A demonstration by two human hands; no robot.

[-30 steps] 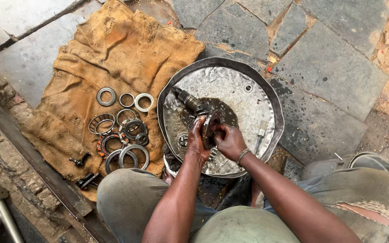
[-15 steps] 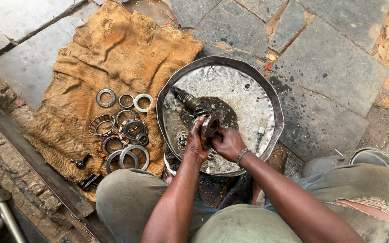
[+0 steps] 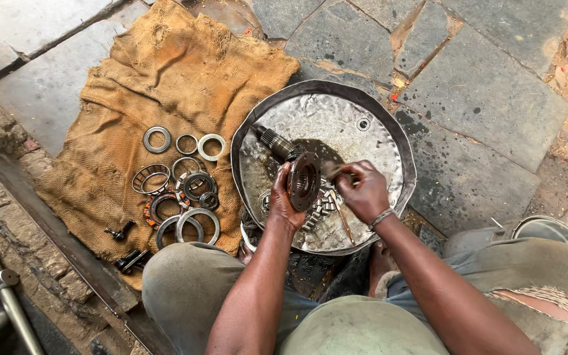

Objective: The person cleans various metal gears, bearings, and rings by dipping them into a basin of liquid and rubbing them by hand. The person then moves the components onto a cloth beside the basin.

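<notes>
My left hand (image 3: 282, 200) grips a dark round flange (image 3: 303, 181) and holds it on edge over a dented round metal pan (image 3: 363, 112). My right hand (image 3: 361, 189) is just right of the flange, closed on a small brush (image 3: 339, 204) whose wooden handle points down toward me. A splined pinion shaft (image 3: 276, 142) lies in the pan behind the flange, beside a dark pool of liquid. Several small rollers (image 3: 318, 209) lie in the pan under my hands.
A burlap cloth (image 3: 165, 72) on the stone paving holds several bearing rings and races (image 3: 185, 187) and dark bolts (image 3: 126, 260). My knees frame the pan's near side. A metal pipe (image 3: 1, 289) runs along the lower left. Sandy ground lies at the far right.
My right hand has drawn away from the flange to the right, and the brush in it now shows. The flange has turned its face more toward the camera.
</notes>
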